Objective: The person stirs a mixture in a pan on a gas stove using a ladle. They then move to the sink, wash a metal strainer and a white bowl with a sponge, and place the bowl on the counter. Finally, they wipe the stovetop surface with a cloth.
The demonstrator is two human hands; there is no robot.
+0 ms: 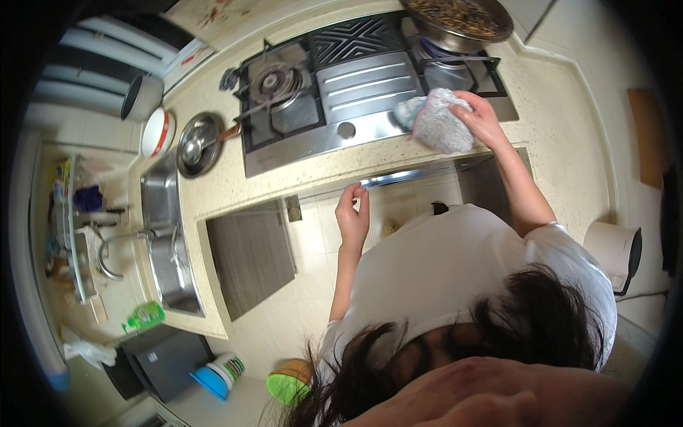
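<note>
My right hand (483, 120) grips a grey-white cleaning cloth (443, 125) with pinkish edging. The cloth hangs over the front right part of the gas hob (293, 147), beside its steel front panel. A round control knob (347, 130) sits on that panel, left of the cloth. Lower down, my left hand (352, 216) is in front of the counter edge, fingers loosely bent and thumb apart, holding nothing. The left burner (272, 81) bears a pan support and no pot.
A metal pan (464, 24) full of dark, dry-looking pieces stands on the right burner. Left of the hob are a lidded pan (200, 144), a white-and-red bowl (158, 132) and a double steel sink (160, 184). An electric kettle (608, 251) stands at the right.
</note>
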